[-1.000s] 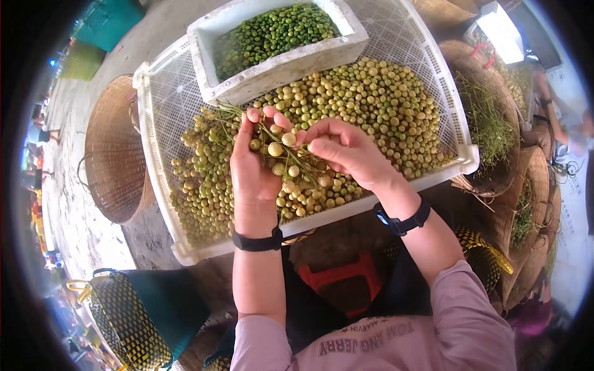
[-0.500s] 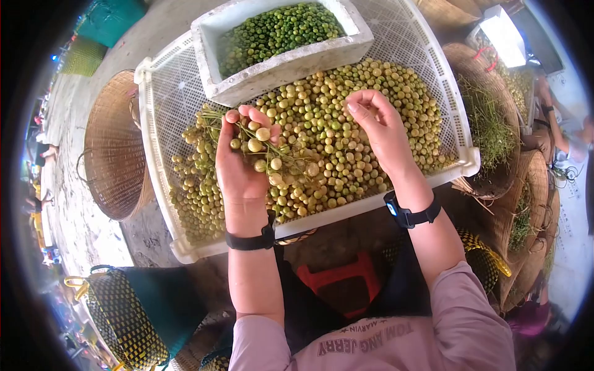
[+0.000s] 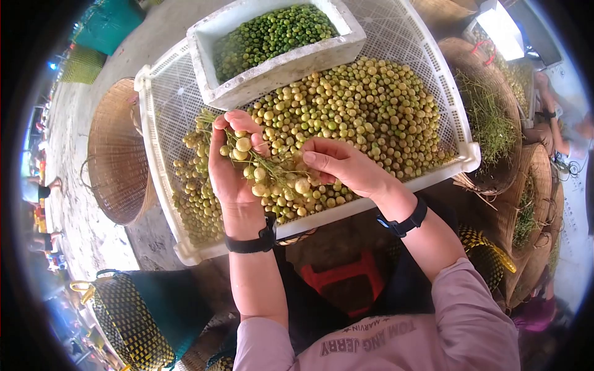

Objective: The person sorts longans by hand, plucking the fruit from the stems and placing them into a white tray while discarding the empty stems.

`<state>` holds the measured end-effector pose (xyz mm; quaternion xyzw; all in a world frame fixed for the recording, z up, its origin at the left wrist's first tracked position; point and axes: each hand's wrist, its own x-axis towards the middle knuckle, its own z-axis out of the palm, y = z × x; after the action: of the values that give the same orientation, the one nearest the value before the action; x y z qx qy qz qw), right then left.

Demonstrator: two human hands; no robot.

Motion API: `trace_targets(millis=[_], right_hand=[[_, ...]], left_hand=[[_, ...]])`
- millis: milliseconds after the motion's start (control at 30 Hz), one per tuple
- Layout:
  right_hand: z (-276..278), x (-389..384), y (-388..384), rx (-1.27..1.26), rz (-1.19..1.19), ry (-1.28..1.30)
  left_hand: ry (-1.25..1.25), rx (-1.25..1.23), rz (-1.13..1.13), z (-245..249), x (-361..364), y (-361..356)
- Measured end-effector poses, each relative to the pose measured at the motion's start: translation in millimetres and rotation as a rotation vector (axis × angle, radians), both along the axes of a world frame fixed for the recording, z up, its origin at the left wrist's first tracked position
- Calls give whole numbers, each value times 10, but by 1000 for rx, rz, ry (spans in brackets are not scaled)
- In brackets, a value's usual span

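Observation:
My left hand (image 3: 228, 179), palm up with curled fingers, holds a bunch of small round yellow-green fruits (image 3: 243, 144) on thin green stems. My right hand (image 3: 349, 167) is at the right end of this bunch, thumb and fingers pinched together; what lies between the fingertips is hidden. Both hands are above a white mesh tray (image 3: 455, 99) spread with loose fruits (image 3: 371, 111) of the same kind. At the tray's left side lie more fruits on stems (image 3: 201, 127). A white foam box (image 3: 281, 73) of smaller, darker green fruits (image 3: 275, 40) stands at the tray's far side.
A wicker basket (image 3: 114, 154) stands left of the tray. At right, another basket (image 3: 510, 68) holds green stems (image 3: 486, 123). A yellow-and-black woven bag (image 3: 130, 315) is at lower left, a red stool (image 3: 343, 275) below the tray. Another person's arm (image 3: 550, 111) shows far right.
My right hand has moved left and down from above the loose fruits to the bunch, its fingers now pinched there. My left hand still holds the bunch, slightly shifted left.

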<state>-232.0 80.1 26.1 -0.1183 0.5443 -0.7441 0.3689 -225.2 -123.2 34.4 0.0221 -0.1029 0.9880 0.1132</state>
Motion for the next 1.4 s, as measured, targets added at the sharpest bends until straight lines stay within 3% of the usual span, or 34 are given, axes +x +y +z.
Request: trace_targets(millis=[100,300,367,400,500,667,800,933,1000,1133,1400], right_hand=[[9,11,33,-78,52,-37],[9,54,50,17,11,77],[64,40,97,-57,-111,-153],[43,31,104,-58,-113,-151],[13,21,122,-137,-349,-297],[-22,-50,206,-268,-399,-401],[-15,-75,211,-319,-390,-367],[52,-15,135,-119,-232,-156],[104,28,34,121,-141,107],[-48,50,-75,32,-142,132],[-2,57,-13,-243,-165,-241]], left_hand=[[11,-25,16,41,18,9],[20,-105,46,74,32,19],[25,-183,110,68,28,-15],[27,-183,108,51,16,-7],[-53,-533,328,2,2,42],[-64,-451,317,-11,-26,2],[-7,-223,168,-15,-36,-50],[68,17,-17,-3,-28,-14],[74,32,-37,12,-17,21],[85,66,-82,13,-3,33],[63,-25,8,12,-6,9]])
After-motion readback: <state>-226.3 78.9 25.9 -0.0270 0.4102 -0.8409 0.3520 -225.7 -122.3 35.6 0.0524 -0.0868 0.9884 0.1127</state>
